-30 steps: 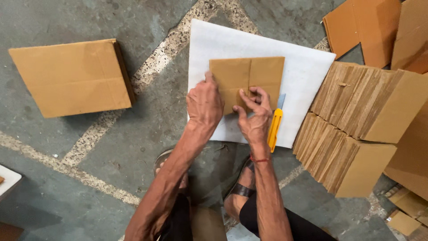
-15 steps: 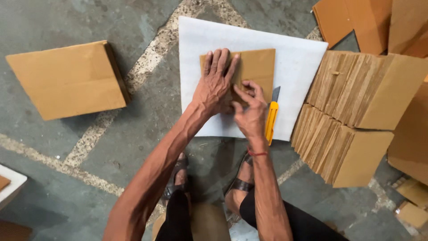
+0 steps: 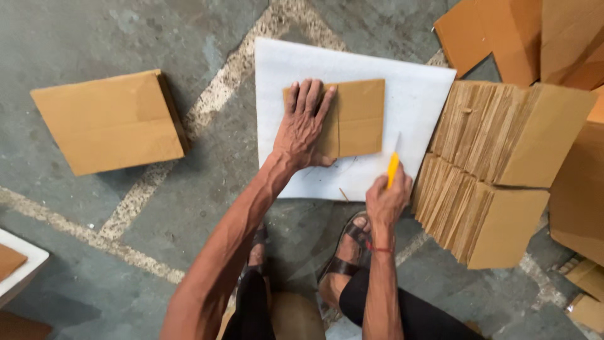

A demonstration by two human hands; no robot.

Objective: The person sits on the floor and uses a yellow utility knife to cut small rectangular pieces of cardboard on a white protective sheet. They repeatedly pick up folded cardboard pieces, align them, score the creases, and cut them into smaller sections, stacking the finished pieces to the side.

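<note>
The left hand (image 3: 304,126) lies flat, fingers spread, on the left half of a folded cardboard piece (image 3: 355,118), pinning it to the white sheet (image 3: 415,82) spread on the floor (image 3: 126,38); its grip is fully open, holding nothing, only pressing. A second ago both hands were on the cardboard, creasing it near its lower edge, and the yellow knife (image 3: 392,169) lay on the sheet at about 4 o'clock from the piece. Now the right hand (image 3: 387,200) has left the cardboard and closed its grip around the knife's handle, the blade end pointing toward 12 o'clock, just below and right of the piece and not touching it. The left hand has slid up and flattened out over the piece. That shift reads as folding finished and cutting or scoring about to be set up, though the blade has not met the cardboard. At 3 o'clock stand two bundles of flat cartons (image 3: 497,164), close beside the sheet; at 9 o'clock, well apart, lies a flat box (image 3: 110,123). Sandalled feet (image 3: 346,252) show at 6 o'clock.
</note>
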